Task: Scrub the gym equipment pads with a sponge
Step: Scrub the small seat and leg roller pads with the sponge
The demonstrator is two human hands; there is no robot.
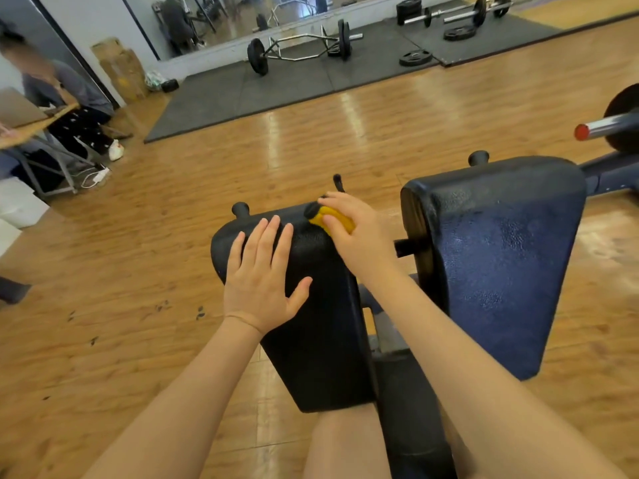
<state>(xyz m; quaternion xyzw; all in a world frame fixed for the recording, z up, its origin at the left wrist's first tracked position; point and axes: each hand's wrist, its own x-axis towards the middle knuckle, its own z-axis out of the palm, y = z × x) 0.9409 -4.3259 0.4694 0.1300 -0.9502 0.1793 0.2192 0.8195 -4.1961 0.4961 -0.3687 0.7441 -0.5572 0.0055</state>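
While our right hand [356, 233] curls around the one yellow sponge [332, 219] at the far right corner of the left pad [321, 340], our left hand [262, 278] lies flat and spread beside it, the second pad [501, 257] standing untouched alongside.
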